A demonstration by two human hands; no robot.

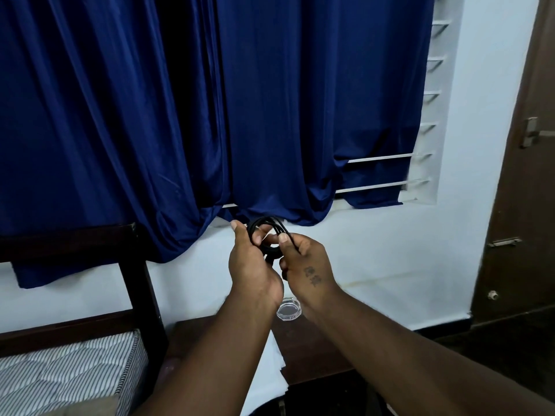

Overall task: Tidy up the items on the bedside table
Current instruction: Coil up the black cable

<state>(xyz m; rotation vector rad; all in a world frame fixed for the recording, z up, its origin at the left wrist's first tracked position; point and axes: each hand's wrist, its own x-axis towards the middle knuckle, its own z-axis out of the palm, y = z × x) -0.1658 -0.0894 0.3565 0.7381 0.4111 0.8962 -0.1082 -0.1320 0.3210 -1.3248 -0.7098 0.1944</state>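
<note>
Blue curtain (270, 100) fills the upper frame, hanging over a barred window, with white wall (390, 250) below it and a brown door (516, 205) at the right edge. At lower left is a dark bed frame with a striped mattress (60, 370).

At centre frame, two bare hands hold a black cable (265, 219) raised in front of the wall, just under the curtain hem. The cable is wound into a small coil that sits between the hands and touches both. The left hand (250, 265) grips the coil's left side, fingers curled round the bundle and thumb pointing up. The right hand (309, 265) pinches the coil's right side, thumb pressed on top. A strand runs from the loop down and right past this thumb; its end is hidden.

The loop faces the camera, slightly taller than wide, so its long axis runs roughly up and down the frame.

Directly below the hands, at lower centre, is the dark table (315, 349). A clear glass dish (289, 312) sits near its back edge and white paper (274, 370) lies toward the front. The coil looks nearly finished, so the next move is probably straight down onto bare wood right of the paper.
</note>
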